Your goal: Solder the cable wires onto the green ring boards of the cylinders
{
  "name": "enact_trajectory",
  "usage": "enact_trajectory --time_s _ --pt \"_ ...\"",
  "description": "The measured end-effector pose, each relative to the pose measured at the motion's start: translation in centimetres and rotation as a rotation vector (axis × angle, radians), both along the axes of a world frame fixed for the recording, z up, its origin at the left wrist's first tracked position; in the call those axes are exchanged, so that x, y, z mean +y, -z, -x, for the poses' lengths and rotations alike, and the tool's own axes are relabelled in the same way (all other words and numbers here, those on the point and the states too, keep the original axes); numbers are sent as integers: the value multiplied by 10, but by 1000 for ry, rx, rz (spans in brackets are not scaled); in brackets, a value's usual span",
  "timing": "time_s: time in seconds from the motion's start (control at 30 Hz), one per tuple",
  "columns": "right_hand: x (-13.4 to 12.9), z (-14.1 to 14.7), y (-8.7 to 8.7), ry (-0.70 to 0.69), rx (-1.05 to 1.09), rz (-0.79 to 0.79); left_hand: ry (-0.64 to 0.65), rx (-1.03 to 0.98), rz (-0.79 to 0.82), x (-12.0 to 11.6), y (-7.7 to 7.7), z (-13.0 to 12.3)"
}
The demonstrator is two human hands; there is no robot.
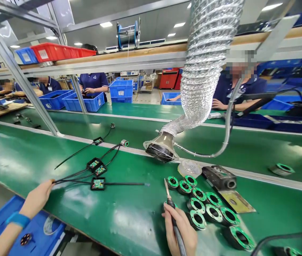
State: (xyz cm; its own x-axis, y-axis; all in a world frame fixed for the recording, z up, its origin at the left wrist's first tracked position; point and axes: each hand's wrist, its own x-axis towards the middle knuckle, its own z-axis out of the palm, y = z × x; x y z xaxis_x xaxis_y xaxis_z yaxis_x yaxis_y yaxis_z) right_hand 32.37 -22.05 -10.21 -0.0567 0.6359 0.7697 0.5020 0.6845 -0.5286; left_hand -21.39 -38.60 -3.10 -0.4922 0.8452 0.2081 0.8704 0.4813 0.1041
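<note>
My left hand (39, 196), a blue band at its wrist, pinches the ends of several black cables (72, 176) over the front edge of the green bench. These cables run to small black boxes with green circuit boards (97, 184). My right hand (181, 229) is wrapped round a soldering iron (172, 209), its tip pointing up and away. Just right of the iron sit several ring-shaped parts with green faces (198, 194). Another box with a cable (98, 141) lies farther back, and a small round part (124, 143) is at a cable's end.
A silver duct with a fan head (161, 147) hangs over the bench (124, 217). Behind the rings are a clear round dish (189, 168) and a dark metal iron stand (220, 177). A blue bin (44, 233) is below left. People sit across the bench.
</note>
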Motion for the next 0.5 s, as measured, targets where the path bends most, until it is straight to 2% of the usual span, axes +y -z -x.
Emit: enact_trajectory --time_s 0.1,0.17,0.23,0.3,0.37,0.5 --pt "1 -2 2 17 -28 -35 11 27 51 17 -18 51" --pt "1 -3 3 47 -62 -51 16 44 137 34 -36 73" --pt "2 -2 4 104 -99 -77 9 73 175 60 -52 83" --pt "5 1 6 168 -125 -113 36 88 151 99 -59 82" --pt "10 5 9 203 -143 -118 95 79 135 150 -55 73" --pt "23 9 21 176 -222 -54 202 48 145 259 -20 40"
